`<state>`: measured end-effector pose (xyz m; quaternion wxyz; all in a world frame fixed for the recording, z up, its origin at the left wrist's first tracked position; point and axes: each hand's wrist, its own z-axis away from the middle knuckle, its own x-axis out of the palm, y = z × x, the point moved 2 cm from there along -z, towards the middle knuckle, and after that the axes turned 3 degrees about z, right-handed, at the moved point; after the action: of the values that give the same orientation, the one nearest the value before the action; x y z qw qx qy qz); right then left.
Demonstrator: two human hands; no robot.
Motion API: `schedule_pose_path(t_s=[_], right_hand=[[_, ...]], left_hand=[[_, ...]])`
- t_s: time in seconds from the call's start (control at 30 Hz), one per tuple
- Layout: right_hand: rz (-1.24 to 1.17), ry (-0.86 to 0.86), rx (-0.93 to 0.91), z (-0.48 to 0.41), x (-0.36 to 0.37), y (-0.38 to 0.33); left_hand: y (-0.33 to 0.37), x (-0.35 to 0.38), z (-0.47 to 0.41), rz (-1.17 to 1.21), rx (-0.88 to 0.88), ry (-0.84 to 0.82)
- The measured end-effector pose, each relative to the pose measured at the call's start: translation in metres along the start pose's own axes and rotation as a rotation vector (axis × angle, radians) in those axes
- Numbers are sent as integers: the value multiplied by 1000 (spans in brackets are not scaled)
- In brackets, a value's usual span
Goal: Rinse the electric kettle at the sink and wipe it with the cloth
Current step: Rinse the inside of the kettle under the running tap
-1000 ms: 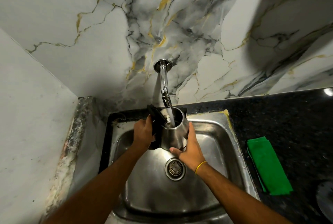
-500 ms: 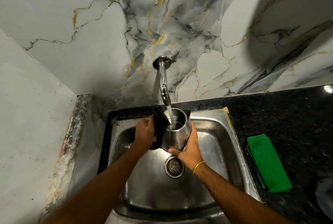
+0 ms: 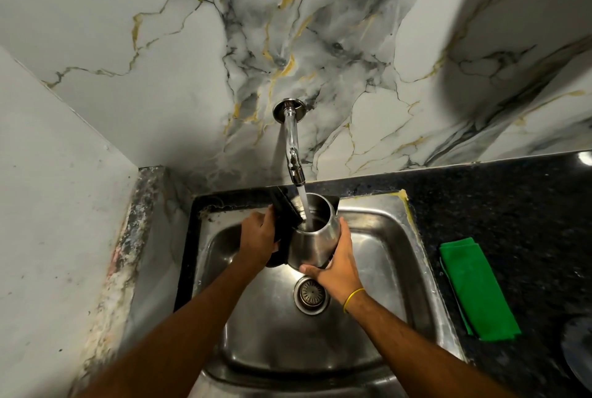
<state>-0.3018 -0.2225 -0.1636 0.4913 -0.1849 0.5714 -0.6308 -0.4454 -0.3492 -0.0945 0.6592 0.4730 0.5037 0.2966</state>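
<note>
Forearms reaching in from the near edge over the steel sink, drain just beneath. Right hand cupped under and around the lower right side of the electric kettle, fingers clamped on its steel body. Left hand closed around the black handle, beside the open lid tipped up to the left. Kettle held upright above the basin, clear of the bottom, mouth under the tap, water running straight in. Likely growing heavier as it fills; wet polished steel probably slippery, so best carried by the handle with the base supported. Green cloth folded on the dark counter, right of the sink, well apart from the kettle. Soft and limp by the look, untouched.
</note>
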Motion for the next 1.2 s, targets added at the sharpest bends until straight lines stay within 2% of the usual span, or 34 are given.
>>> schedule_pose_path(t_s=[0.13, 0.3, 0.4, 0.8, 1.2], right_hand=[[-5, 4, -5, 1, 0, 1], [-1, 7, -9, 3, 1, 2], [-4, 7, -10, 3, 1, 2], [0, 12, 3, 9, 1, 0], [-12, 10, 17, 11, 0, 1]], left_hand=[[-2, 0, 1, 5, -60, 11], [-1, 1, 3, 12, -43, 61], [-2, 1, 3, 35, -64, 32], [-1, 0, 7, 68, -17, 53], [7, -2, 13, -9, 30, 23]])
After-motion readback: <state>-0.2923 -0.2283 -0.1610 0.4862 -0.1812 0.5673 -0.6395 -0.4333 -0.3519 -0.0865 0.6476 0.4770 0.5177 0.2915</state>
